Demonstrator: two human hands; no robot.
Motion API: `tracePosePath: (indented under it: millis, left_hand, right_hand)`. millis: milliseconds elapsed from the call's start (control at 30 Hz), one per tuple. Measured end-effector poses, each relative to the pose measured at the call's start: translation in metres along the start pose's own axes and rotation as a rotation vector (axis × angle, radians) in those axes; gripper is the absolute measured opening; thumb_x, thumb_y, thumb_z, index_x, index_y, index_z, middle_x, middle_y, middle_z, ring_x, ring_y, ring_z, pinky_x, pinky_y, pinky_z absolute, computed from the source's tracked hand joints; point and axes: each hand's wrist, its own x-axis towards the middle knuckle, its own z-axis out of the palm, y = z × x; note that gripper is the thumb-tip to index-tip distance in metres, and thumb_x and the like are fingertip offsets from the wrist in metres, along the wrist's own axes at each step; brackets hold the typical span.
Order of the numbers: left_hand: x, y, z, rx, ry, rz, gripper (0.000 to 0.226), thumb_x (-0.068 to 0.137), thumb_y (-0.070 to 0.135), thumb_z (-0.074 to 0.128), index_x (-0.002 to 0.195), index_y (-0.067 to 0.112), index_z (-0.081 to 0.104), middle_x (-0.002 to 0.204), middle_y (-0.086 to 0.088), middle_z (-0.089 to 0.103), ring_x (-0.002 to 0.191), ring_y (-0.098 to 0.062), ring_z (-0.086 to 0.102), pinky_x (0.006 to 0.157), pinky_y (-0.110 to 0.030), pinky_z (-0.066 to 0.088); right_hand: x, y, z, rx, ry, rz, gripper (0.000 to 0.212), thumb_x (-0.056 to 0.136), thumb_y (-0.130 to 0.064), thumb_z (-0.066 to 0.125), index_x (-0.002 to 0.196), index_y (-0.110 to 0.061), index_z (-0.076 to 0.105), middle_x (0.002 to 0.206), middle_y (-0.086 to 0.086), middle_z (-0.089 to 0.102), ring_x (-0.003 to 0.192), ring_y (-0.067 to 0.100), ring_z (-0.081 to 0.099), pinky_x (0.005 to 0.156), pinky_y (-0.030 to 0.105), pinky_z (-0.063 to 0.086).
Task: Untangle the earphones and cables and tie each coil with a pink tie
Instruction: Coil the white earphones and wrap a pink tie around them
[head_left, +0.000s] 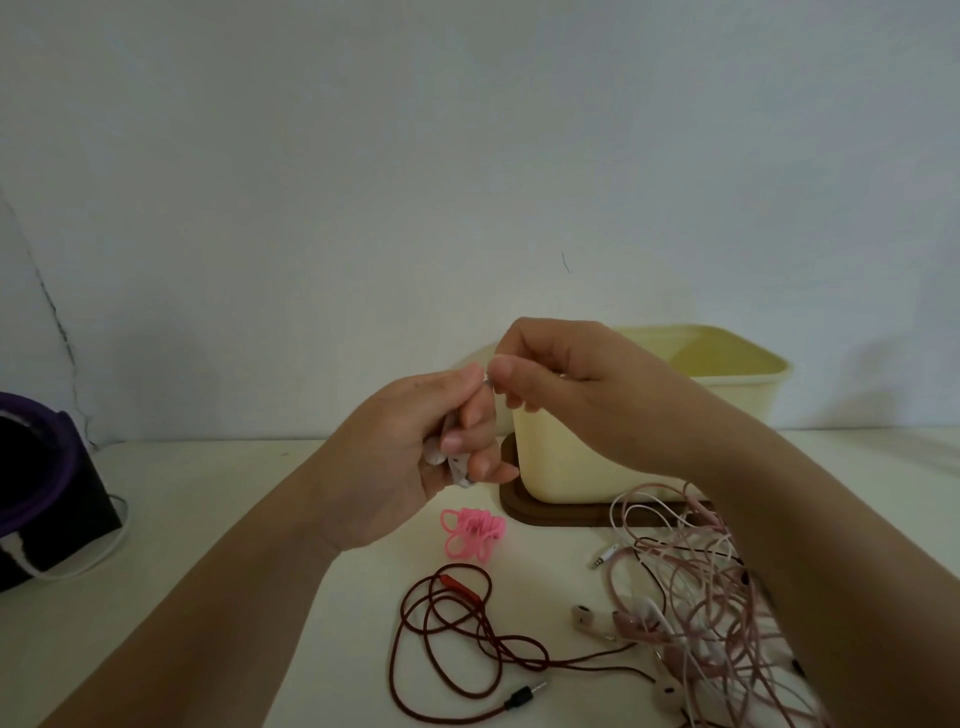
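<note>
My left hand (415, 457) is raised above the table, closed around white earphones (449, 462) whose buds stick out below my fingers. My right hand (550, 364) pinches the thin cable at the top of my left fist, thumb and forefinger touching it. On the table below lies a bunch of pink ties (472, 532). A dark red cable (457, 629) with a black jack plug lies loosely looped in front. To the right sits a tangle of pink and white earphones (701, 608), partly hidden by my right forearm.
A cream plastic box (727, 384) stands on a brown lid (550, 512) behind my hands, against the wall. A black and purple object (36, 493) with a white cable (98, 556) sits at the left edge.
</note>
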Motion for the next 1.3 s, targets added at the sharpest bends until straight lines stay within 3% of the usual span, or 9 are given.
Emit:
tracePosePath:
  millis: [67, 167, 267, 367, 600, 733, 900, 1067, 1300]
  left_hand:
    - [0.0, 0.0, -0.001, -0.013, 0.0, -0.012, 0.038, 0.087, 0.032, 0.039, 0.053, 0.019, 0.05, 0.048, 0.005, 0.033, 0.047, -0.01, 0.044, 0.062, -0.025, 0.052]
    - [0.0, -0.002, -0.002, 0.03, 0.002, -0.035, 0.039, 0.087, 0.032, 0.039, 0.052, 0.02, 0.049, 0.048, 0.006, 0.033, 0.046, -0.01, 0.043, 0.062, -0.025, 0.052]
    - [0.0, -0.002, -0.002, 0.086, -0.021, -0.06, 0.04, 0.088, 0.032, 0.038, 0.051, 0.022, 0.048, 0.047, 0.007, 0.035, 0.047, -0.01, 0.043, 0.064, -0.026, 0.052]
    - [-0.001, -0.001, -0.001, 0.119, -0.041, -0.087, 0.039, 0.088, 0.033, 0.039, 0.051, 0.023, 0.048, 0.047, 0.008, 0.035, 0.047, -0.01, 0.043, 0.065, -0.026, 0.052]
    - [-0.002, -0.003, -0.001, 0.16, -0.05, -0.137, 0.037, 0.085, 0.035, 0.042, 0.051, 0.024, 0.049, 0.047, 0.008, 0.035, 0.047, -0.01, 0.044, 0.066, -0.026, 0.052]
    - [-0.004, 0.0, -0.002, 0.111, -0.115, -0.153, 0.037, 0.088, 0.032, 0.041, 0.053, 0.021, 0.048, 0.048, 0.006, 0.034, 0.047, -0.011, 0.043, 0.064, -0.027, 0.052]
    - [-0.007, 0.003, -0.003, -0.033, -0.234, -0.162, 0.032, 0.084, 0.033, 0.05, 0.055, 0.019, 0.05, 0.047, 0.007, 0.036, 0.046, -0.01, 0.045, 0.063, -0.027, 0.051]
    - [-0.006, 0.004, -0.005, -0.146, -0.328, -0.151, 0.031, 0.087, 0.038, 0.06, 0.062, 0.019, 0.055, 0.05, 0.01, 0.043, 0.049, -0.008, 0.05, 0.067, -0.026, 0.052]
    - [0.0, 0.005, 0.013, -0.089, 0.027, -0.068, 0.037, 0.085, 0.037, 0.054, 0.06, 0.013, 0.066, 0.048, 0.002, 0.043, 0.049, -0.012, 0.057, 0.064, -0.027, 0.056]
  right_hand:
    - [0.0, -0.001, -0.002, -0.077, 0.03, -0.01, 0.021, 0.093, -0.035, 0.051, 0.079, -0.026, 0.063, 0.071, -0.008, 0.059, 0.062, 0.002, 0.05, 0.06, 0.017, 0.041]
    - [-0.001, -0.001, -0.005, -0.206, 0.076, -0.026, 0.016, 0.089, -0.037, 0.056, 0.083, -0.031, 0.069, 0.081, -0.017, 0.059, 0.078, -0.002, 0.054, 0.07, 0.012, 0.042]
    - [-0.003, -0.003, -0.008, -0.232, 0.097, -0.043, 0.009, 0.086, -0.032, 0.063, 0.087, -0.033, 0.072, 0.073, -0.023, 0.058, 0.074, -0.009, 0.051, 0.065, 0.005, 0.037]
    - [-0.005, -0.005, -0.013, -0.107, 0.035, -0.023, 0.01, 0.085, -0.024, 0.067, 0.092, -0.027, 0.074, 0.058, -0.021, 0.06, 0.056, -0.005, 0.052, 0.057, 0.008, 0.039]
    - [-0.004, -0.001, -0.013, -0.006, -0.137, -0.013, 0.018, 0.084, -0.02, 0.069, 0.096, -0.032, 0.074, 0.072, 0.0, 0.07, 0.062, 0.006, 0.056, 0.07, 0.032, 0.051]
    - [-0.004, 0.003, -0.015, 0.101, -0.245, 0.041, 0.015, 0.084, -0.015, 0.069, 0.096, -0.021, 0.075, 0.055, -0.014, 0.061, 0.054, -0.004, 0.054, 0.054, 0.009, 0.042]
    - [-0.005, 0.01, -0.017, 0.24, -0.315, 0.073, 0.016, 0.081, -0.014, 0.07, 0.093, -0.004, 0.073, 0.058, -0.01, 0.064, 0.054, 0.001, 0.058, 0.059, 0.013, 0.046]
    - [-0.006, 0.007, -0.02, 0.209, -0.296, 0.045, 0.01, 0.082, -0.018, 0.071, 0.083, -0.009, 0.073, 0.061, -0.006, 0.064, 0.054, 0.004, 0.056, 0.058, 0.015, 0.045]
    - [-0.005, 0.013, -0.022, 0.177, -0.157, 0.059, 0.014, 0.083, -0.021, 0.07, 0.079, -0.008, 0.073, 0.058, -0.003, 0.06, 0.055, 0.006, 0.053, 0.054, 0.015, 0.044]
